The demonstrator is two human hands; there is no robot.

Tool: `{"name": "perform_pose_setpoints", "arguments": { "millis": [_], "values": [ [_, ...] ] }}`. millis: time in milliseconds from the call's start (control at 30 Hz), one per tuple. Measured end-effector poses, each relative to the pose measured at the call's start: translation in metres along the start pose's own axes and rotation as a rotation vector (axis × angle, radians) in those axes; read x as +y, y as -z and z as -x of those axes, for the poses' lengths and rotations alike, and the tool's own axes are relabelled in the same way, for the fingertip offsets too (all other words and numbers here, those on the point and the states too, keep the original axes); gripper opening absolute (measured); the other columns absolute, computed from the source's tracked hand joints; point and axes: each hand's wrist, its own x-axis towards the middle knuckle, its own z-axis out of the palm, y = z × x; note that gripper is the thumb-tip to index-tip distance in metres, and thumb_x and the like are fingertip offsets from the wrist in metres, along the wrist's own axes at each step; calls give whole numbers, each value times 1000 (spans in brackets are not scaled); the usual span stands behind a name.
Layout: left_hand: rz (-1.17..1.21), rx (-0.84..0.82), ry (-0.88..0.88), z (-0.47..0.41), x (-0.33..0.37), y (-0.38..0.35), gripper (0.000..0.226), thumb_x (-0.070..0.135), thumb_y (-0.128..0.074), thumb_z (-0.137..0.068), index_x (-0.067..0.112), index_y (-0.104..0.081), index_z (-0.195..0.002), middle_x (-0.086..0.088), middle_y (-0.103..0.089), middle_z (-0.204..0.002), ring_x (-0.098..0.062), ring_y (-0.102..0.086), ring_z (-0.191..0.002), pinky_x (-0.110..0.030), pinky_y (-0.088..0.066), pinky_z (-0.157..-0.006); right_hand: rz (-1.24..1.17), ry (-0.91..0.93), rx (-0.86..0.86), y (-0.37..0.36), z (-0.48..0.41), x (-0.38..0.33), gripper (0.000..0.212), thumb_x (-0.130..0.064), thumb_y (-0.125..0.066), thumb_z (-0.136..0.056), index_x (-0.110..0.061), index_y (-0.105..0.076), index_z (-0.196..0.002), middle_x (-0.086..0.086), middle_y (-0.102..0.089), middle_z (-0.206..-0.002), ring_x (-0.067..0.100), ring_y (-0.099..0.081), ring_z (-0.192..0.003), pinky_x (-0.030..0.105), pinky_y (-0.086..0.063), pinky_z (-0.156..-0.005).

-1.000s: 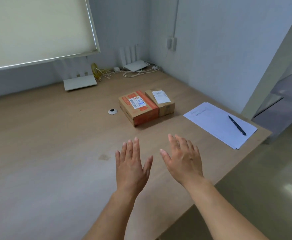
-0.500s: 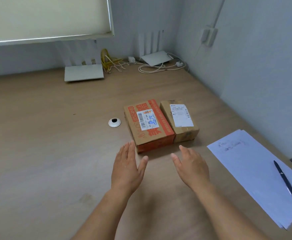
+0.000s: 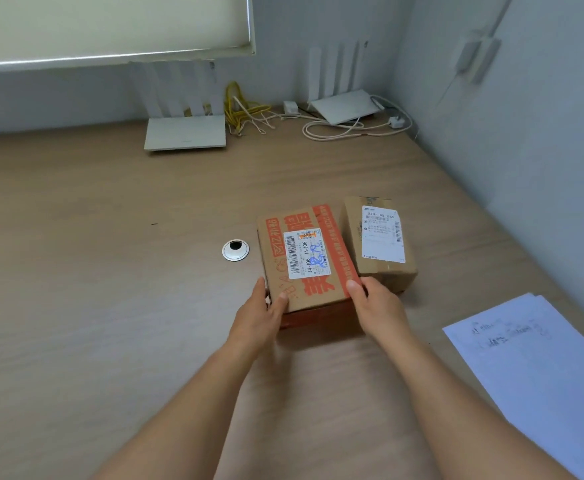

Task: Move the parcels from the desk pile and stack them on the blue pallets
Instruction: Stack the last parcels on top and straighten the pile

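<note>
Head view: left hand [image 3: 258, 320] and right hand [image 3: 377, 310] grip the boxy orange-printed cardboard parcel [image 3: 306, 263] at its near corners.

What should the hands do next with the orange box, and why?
Probably lift the orange-printed parcel straight up off the desk. The left hand and right hand grip its near corners, thumbs on top, and the plain brown parcel sits close beside it, so sliding sideways might bump that.

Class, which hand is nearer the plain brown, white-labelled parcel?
Right. The right hand grips the near right corner of the orange-printed parcel, just in front of the plain brown parcel; the left hand grips the opposite near corner, farther off.
</note>
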Motion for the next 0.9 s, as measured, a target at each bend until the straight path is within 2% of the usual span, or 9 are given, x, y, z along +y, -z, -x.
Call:
{"name": "perform_pose_setpoints", "arguments": {
  "millis": [33,100,200,300,367,500,700,900],
  "values": [
    [42,-3,-1,1,1,-1,47,29,-43,-99,21,-30,-144,5,-51,-135,-14,-51,-116,-23,-36,-88,-61,0,-20,-2,-2,-1,35,-36,-37,-100,-13,-55,-119,7,-62,-116,23,-54,-99,28,-35,-73],
    [140,-7,-4,4,2,-1,45,24,-46,-98,31,-32,-141,12,-54,-126,-9,-52,-111,-24,-38,-89,-160,-5,-61,-2,-1,-2,33,-31,-38,-100,-16,-50,-127,4,-60,-121,19,-53,-99,28,-37,-77],
    [200,-24,-27,11,-2,-3,53,16,-46,-97,45,-29,-139,21,-54,-122,-8,-54,-114,-24,-40,-94,-226,17,-144,1,3,2,48,-25,-39,-99,-22,-29,-146,-1,-49,-137,19,-47,-122,30,-38,-95],
    [212,-65,-55,26,-4,-5,69,4,-46,-93,47,-24,-141,31,-52,-121,-3,-55,-115,-19,-40,-90,-273,53,-196,7,15,5,59,-16,-42,-98,-25,-17,-151,-2,-42,-144,16,-40,-130,29,-34,-103],
    [216,-75,-66,37,-4,-4,78,0,-47,-88,48,-20,-143,31,-51,-125,-3,-53,-118,-20,-43,-91,-284,87,-207,11,26,5,61,-14,-44,-97,-26,-17,-150,-3,-43,-143,15,-42,-128,27,-35,-101],
    [216,-33,-110,63,-1,4,81,3,-50,-87,52,-17,-143,28,-49,-132,-5,-50,-122,-33,-45,-101,-287,143,-175,19,50,4,63,-15,-46,-95,-29,-17,-150,-3,-44,-142,15,-44,-126,29,-38,-102],
    [180,45,-131,126,-2,8,80,7,-53,-88,53,-17,-142,31,-48,-131,-2,-51,-119,-18,-45,-88,-220,279,-175,30,97,10,66,-18,-47,-95,-28,-13,-150,-5,-35,-149,13,-37,-132,27,-32,-105],
    [191,177,-126,194,0,2,77,7,-54,-87,60,-24,-134,41,-54,-111,5,-52,-112,-13,-44,-80,-294,343,-204,35,144,20,80,-32,-53,-78,-41,-14,-147,-4,-51,-130,11,-51,-116,40,-44,-100]
  ]
}}
